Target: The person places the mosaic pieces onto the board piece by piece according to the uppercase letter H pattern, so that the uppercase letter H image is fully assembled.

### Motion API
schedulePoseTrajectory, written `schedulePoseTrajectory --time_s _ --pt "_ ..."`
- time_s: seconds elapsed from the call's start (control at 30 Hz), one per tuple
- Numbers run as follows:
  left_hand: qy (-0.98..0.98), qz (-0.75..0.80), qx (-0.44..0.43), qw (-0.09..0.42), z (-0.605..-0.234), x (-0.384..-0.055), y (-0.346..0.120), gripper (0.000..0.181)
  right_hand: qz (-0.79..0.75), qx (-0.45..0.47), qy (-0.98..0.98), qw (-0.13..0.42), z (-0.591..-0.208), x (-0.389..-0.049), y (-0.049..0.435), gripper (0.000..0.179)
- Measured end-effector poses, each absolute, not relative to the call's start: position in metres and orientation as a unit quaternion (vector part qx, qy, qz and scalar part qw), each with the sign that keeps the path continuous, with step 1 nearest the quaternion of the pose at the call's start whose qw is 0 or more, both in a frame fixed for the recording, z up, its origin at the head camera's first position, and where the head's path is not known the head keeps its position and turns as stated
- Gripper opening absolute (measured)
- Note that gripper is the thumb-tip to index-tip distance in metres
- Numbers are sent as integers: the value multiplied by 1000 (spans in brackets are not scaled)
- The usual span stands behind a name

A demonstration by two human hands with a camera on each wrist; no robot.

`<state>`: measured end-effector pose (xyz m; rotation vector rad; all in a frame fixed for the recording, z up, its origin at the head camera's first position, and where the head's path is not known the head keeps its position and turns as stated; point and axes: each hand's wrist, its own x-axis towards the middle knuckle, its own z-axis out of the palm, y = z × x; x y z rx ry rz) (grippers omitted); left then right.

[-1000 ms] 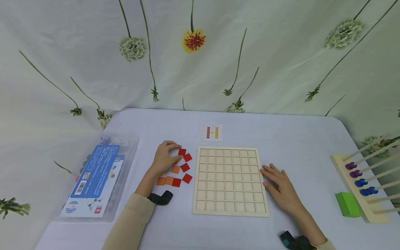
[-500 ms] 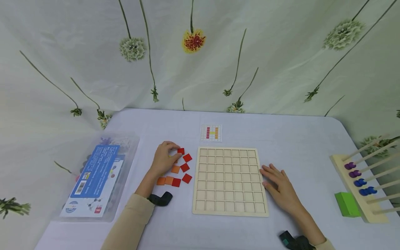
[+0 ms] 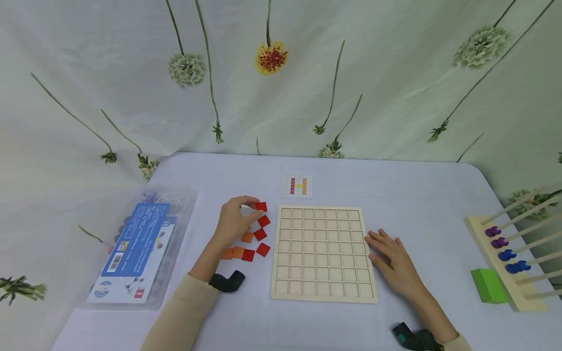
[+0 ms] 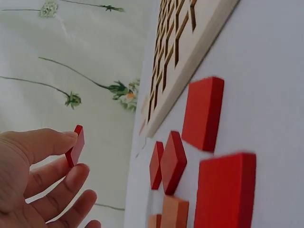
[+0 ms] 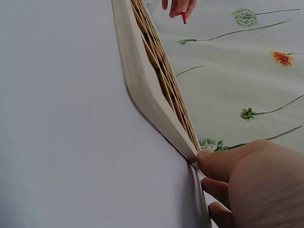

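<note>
On white table (image 3: 421,195), gridded board (image 3: 325,253), touched at three o'clock by relaxed right hand (image 3: 391,263); off its ten o'clock, pinched in grip of left hand (image 3: 231,222), red tile (image 3: 262,206), liable to drop onto loose tiles (image 3: 264,221) through any slackening

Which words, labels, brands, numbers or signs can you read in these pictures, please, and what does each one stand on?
No words or numbers are readable.
Plastic case: the print on its blue label, the barcode and the red mark are too small to read.
Pattern card: coloured squares shaped like an "H".
Grid board: no text visible.
</note>
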<state>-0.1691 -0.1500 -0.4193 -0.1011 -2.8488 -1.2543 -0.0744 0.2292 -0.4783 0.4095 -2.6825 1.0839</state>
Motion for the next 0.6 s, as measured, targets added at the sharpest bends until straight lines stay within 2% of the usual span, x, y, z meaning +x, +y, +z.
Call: schedulePoseTrajectory --time_s 0.4,0.6 --pt "-888 -446 -111 10 -422 -175 -89 28 372 146 -910 110 -478 -75 230 40" --pt "-876 -465 -126 -15 -433 -178 -69 24 374 145 -910 108 -479 -75 230 40"
